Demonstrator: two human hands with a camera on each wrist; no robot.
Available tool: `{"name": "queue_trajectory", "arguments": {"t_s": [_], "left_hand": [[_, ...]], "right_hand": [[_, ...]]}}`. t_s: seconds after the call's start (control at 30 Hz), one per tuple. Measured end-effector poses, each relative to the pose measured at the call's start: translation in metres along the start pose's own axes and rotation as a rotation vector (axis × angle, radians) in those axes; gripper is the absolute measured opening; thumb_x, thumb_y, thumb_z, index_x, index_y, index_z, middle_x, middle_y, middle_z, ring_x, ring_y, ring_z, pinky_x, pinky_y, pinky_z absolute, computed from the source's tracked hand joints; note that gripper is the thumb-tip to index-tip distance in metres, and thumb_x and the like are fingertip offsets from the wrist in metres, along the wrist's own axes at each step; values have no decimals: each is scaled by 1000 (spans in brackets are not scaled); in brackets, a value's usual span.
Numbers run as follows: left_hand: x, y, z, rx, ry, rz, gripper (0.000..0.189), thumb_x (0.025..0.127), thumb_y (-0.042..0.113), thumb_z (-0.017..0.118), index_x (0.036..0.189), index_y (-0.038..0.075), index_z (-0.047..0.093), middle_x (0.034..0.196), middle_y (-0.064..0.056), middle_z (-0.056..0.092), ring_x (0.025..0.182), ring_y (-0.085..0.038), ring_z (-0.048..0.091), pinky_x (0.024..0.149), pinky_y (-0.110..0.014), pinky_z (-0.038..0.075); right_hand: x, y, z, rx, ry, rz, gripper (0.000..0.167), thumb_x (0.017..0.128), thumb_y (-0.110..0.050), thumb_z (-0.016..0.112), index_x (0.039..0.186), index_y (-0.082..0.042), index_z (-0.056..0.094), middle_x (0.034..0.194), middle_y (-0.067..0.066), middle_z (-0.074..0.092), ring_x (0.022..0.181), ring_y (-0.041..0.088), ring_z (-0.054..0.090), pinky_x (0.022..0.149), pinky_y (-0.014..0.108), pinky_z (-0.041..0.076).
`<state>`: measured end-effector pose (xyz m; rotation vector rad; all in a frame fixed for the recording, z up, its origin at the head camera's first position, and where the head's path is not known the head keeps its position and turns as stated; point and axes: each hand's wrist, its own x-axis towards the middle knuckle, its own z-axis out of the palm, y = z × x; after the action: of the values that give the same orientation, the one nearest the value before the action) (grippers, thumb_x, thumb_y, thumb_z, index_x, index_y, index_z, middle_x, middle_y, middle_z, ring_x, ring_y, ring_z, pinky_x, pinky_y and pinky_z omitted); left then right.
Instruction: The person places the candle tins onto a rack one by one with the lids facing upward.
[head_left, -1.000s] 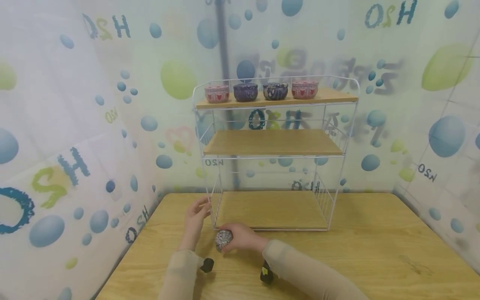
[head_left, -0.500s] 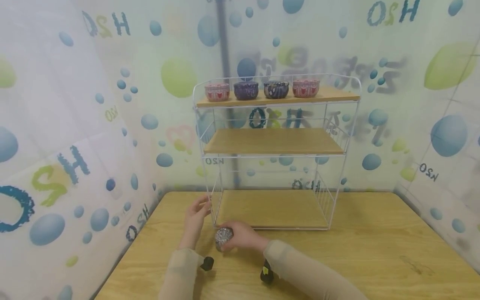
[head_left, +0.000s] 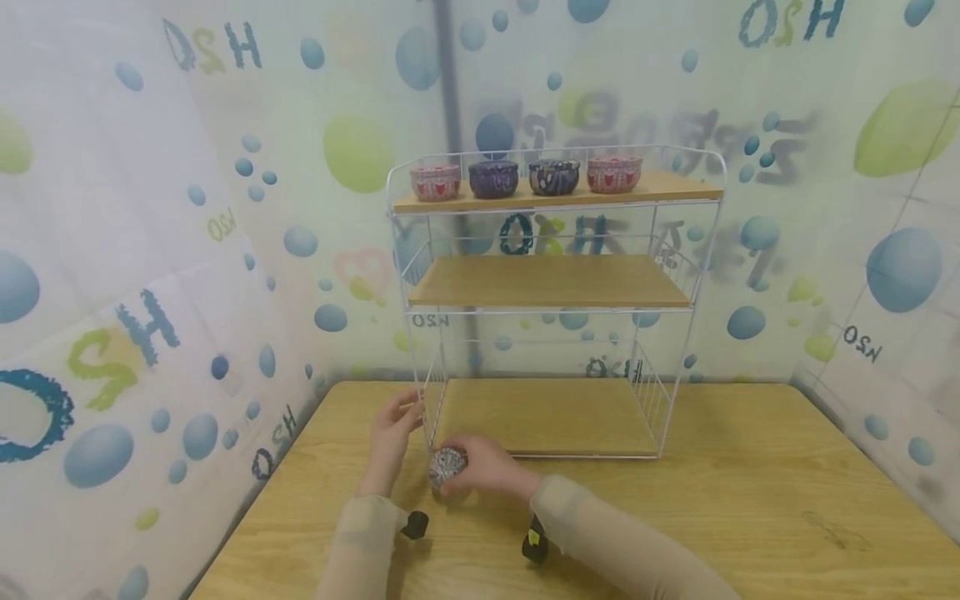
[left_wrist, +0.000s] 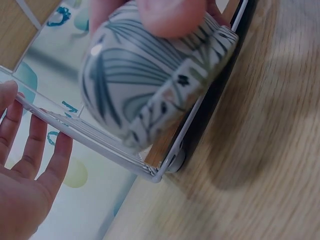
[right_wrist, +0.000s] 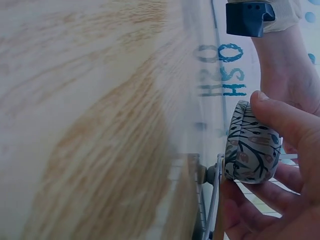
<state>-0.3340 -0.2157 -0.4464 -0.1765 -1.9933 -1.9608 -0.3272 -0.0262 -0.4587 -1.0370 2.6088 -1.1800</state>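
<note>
My right hand (head_left: 483, 463) holds a small round patterned tin (head_left: 447, 467) between thumb and fingers, just in front of the rack's lower left front corner. The right wrist view shows dark branches and leaves on the pale tin (right_wrist: 252, 147), which is tilted onto its side. Seen from the left wrist, the tin (left_wrist: 145, 75) hangs close before the white wire frame. My left hand (head_left: 392, 429) is at the rack's left side; its extended fingers (left_wrist: 35, 145) touch the white wire rail (left_wrist: 90, 135). Some left fingertips are hidden behind the front post in the head view.
The white wire rack (head_left: 690, 283) has three wooden shelves and stands on the wooden table (head_left: 750, 500). Several similar tins, including a dark blue one (head_left: 493, 179) and a pink one (head_left: 613, 174), line the top shelf. A bubble-patterned curtain (head_left: 352, 275) hangs behind.
The right hand has lifted the tin slightly up toward the rack's lower left corner and turned it a little. The left hand stays at the rack's side.
</note>
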Motion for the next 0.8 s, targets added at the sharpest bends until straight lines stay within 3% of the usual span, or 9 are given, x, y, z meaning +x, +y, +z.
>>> {"name": "queue_trajectory", "arguments": {"t_s": [0.27,0.8], "left_hand": [[0,-3,1,-12,5,44,34,94,13,63,123,-3,59,119,-9,61,103,-18,61,95,-49,50],[0,0,1,-32,16,11,28,95,13,63,121,2,62,119,-7,63,103,-18,61,97,-48,49]], "right_hand": [[0,-2,-3,10,12,-4,64,67,-27,88,122,-8,62,104,-5,65,87,6,59,77,21,51],[0,-7,-6,30,51,-4,59,64,-24,90,114,-11,61,104,-4,64,91,10,59,78,23,51]]}}
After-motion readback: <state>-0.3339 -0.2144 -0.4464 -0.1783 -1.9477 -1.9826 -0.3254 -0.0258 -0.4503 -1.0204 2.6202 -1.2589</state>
